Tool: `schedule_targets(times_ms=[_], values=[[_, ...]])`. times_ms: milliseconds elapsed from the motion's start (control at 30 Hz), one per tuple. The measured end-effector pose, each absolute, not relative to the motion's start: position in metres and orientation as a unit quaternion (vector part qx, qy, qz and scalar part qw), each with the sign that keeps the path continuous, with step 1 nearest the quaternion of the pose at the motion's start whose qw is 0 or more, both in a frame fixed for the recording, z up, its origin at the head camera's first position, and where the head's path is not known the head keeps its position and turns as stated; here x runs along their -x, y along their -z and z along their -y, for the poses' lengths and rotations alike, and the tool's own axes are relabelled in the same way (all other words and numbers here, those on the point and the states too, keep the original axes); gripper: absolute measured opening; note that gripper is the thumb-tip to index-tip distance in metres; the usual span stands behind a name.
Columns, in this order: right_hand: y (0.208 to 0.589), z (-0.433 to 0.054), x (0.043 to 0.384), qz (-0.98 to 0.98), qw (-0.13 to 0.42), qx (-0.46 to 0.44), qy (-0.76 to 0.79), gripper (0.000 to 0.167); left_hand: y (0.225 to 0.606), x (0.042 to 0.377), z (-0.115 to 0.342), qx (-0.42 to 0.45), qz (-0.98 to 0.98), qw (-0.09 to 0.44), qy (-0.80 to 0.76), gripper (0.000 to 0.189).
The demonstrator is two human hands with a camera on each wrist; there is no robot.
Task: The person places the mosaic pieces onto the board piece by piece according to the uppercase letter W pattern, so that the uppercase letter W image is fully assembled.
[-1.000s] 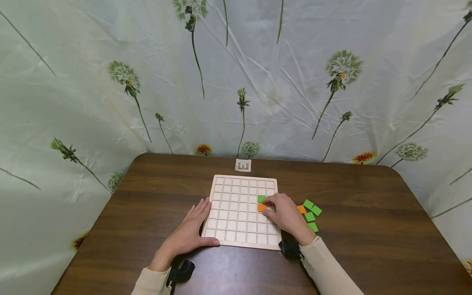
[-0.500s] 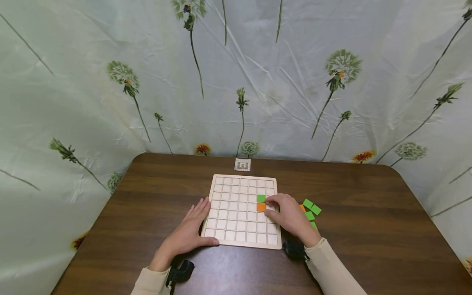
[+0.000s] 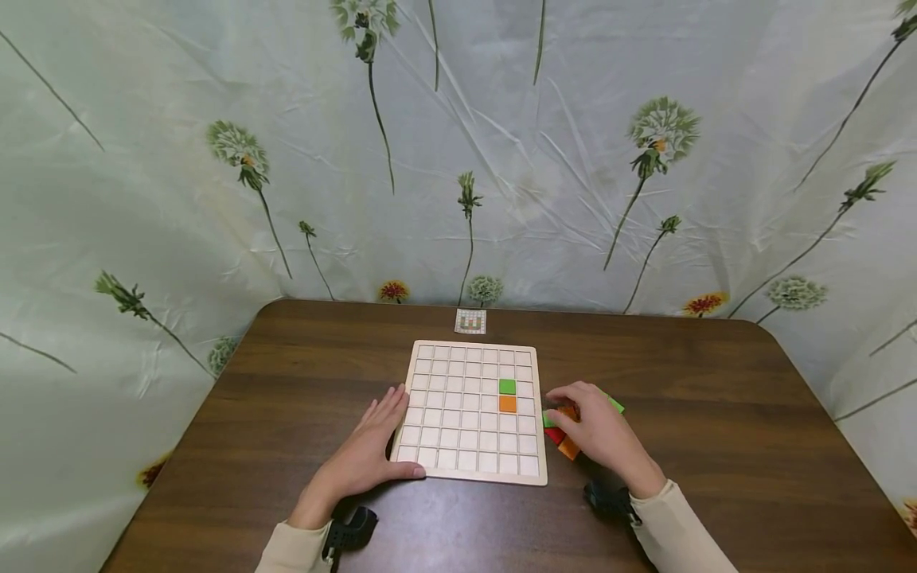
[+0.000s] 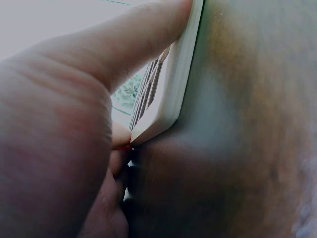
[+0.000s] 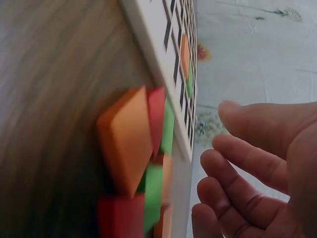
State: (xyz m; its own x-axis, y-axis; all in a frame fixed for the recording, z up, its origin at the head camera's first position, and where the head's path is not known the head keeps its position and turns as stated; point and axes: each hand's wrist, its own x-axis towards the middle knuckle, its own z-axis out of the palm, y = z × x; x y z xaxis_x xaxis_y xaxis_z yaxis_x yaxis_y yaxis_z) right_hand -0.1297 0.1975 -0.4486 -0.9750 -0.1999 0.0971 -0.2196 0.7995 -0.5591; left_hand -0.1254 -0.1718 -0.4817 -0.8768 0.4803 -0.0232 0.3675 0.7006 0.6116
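A pale gridded board (image 3: 466, 442) lies on the table, with one green tile (image 3: 507, 387) and one orange tile (image 3: 508, 404) set in neighbouring cells of the same column. My left hand (image 3: 368, 446) rests against the board's left side, fingers straight and thumb at the near left corner. My right hand (image 3: 605, 430) is over the loose tiles right of the board, its fingers slightly bent. In the right wrist view nothing sits between the thumb and fingers. Below them lie an orange tile (image 5: 130, 141), a red tile (image 5: 155, 116) and several others, partly hidden in the head view.
A small printed card (image 3: 470, 321) with a coloured pattern lies beyond the board near the table's far edge. Behind the brown table (image 3: 716, 414) hangs a pale curtain (image 3: 573, 159) with flower prints.
My right hand has left the board and moved right, over the loose tiles. The green and orange tiles stay in their cells. The left hand has not moved.
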Motion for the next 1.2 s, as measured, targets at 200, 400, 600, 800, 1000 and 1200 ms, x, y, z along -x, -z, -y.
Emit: schedule_targets(times_ms=[200, 400, 600, 800, 1000, 1200], values=[[0.450, -0.217, 0.124, 0.950, 0.027, -0.101, -0.296, 0.026, 0.481, 0.125, 0.172, -0.232, -0.915, 0.089, -0.317, 0.121], [0.451, -0.232, 0.122, 0.949, 0.050, -0.095, -0.296, 0.027, 0.482, 0.124, 0.173, -0.229, -0.915, 0.095, -0.318, 0.121], [0.450, -0.243, 0.122, 0.949, 0.057, -0.086, -0.298, 0.028, 0.482, 0.125, 0.173, -0.229, -0.914, 0.098, -0.322, 0.121], [0.449, -0.253, 0.121, 0.950, 0.053, -0.077, -0.297, 0.030, 0.482, 0.126, 0.172, -0.229, -0.915, 0.100, -0.317, 0.121], [0.453, -0.261, 0.123, 0.950, 0.056, -0.081, -0.296, 0.031, 0.482, 0.126, 0.172, -0.228, -0.915, 0.100, -0.317, 0.122], [0.454, -0.268, 0.124, 0.952, 0.049, -0.083, -0.290, 0.033, 0.483, 0.126, 0.172, -0.229, -0.915, 0.097, -0.318, 0.122]])
